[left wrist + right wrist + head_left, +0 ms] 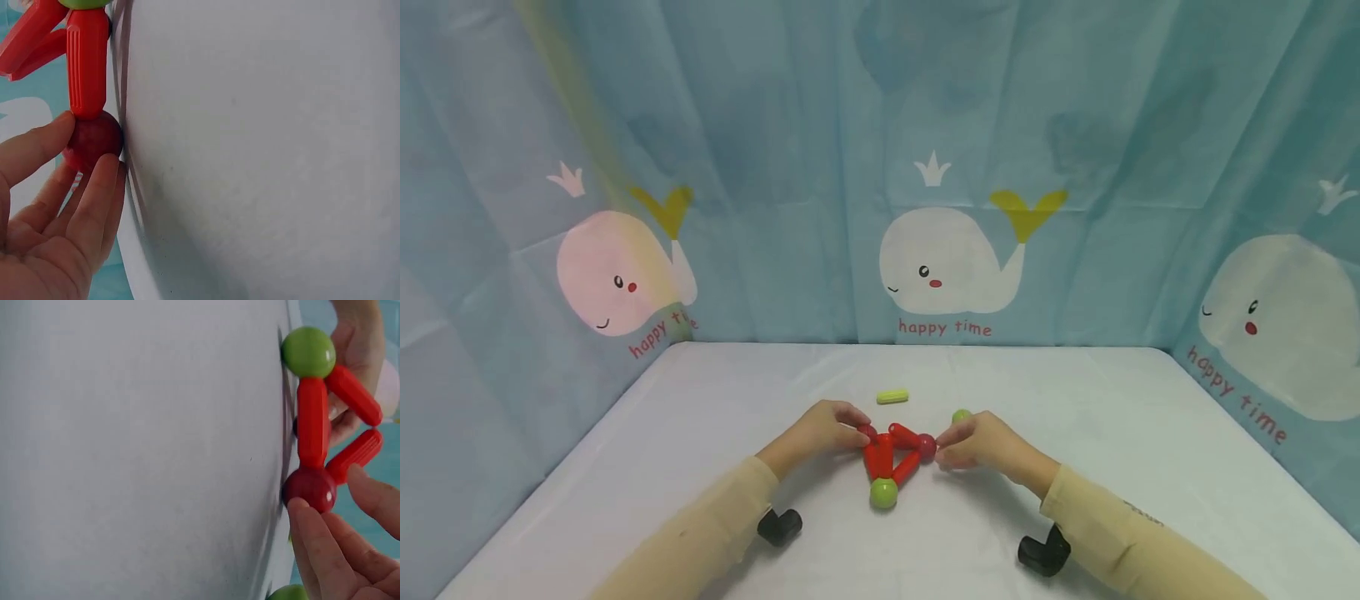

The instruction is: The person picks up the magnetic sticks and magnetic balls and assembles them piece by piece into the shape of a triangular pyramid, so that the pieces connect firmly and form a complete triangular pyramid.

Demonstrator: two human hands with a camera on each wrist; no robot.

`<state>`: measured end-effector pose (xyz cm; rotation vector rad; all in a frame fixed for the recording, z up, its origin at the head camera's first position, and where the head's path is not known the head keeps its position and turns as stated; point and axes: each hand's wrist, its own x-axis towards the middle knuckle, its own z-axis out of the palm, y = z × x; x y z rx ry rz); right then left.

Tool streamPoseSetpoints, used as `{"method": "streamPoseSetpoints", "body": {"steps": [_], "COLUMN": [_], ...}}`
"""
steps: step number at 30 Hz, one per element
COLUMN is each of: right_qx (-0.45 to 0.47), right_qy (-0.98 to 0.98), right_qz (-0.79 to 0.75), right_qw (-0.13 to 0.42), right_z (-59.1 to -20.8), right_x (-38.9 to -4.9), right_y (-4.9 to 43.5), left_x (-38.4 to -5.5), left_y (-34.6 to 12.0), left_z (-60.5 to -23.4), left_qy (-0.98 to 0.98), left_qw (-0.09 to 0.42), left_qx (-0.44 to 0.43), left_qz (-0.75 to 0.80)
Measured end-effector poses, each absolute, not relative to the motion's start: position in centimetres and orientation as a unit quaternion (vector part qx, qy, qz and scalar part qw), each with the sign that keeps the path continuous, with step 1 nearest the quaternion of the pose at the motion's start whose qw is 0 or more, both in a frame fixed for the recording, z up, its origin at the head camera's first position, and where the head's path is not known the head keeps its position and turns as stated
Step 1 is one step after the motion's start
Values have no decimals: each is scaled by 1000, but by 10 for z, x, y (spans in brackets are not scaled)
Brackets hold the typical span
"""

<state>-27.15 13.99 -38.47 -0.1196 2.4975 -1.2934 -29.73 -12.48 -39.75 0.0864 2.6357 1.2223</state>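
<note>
A small structure of magnetic balls and red sticks rests on the white table. Its light green ball [883,493] forms the near corner, and a red stick [312,422] runs from it to the dark red ball on the right [310,489]. Another red stick [87,62] joins it to the dark red ball on the left [95,140]. Two further sticks slant upward, their tips close together in the right wrist view. My left hand [826,432] pinches the left ball. My right hand [981,446] holds the right ball with its fingertips, thumb beside an upward stick [355,456].
A yellow-green stick [892,397] lies on the table [760,375] beyond the structure. Behind my right hand is a loose green ball [961,414], partly covered. Black wrist mounts [1045,552] hang under both sleeves. A blue whale-print curtain [775,250] surrounds the table.
</note>
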Motion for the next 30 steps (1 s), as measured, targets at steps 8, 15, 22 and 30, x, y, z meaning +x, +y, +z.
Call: {"method": "streamPoseSetpoints", "body": {"steps": [8, 15, 22, 30], "right_qx": [-94, -94, -102, -95], "right_qy": [828, 808, 801, 797], "right_qz": [-503, -517, -525, -532], "right_qw": [230, 266, 270, 271], "right_z": [-386, -390, -391, -394], "right_x": [-259, -251, -252, -252], "right_y": [142, 139, 134, 130], "left_x": [-291, -284, -280, -277], "left_y": [-120, -116, -115, -115], "left_z": [-398, -400, -401, -400], "left_qy": [899, 896, 896, 884], "left_qw": [111, 95, 74, 78], "left_qx": [-15, -3, 13, -4], "left_qz": [423, 433, 438, 461]}}
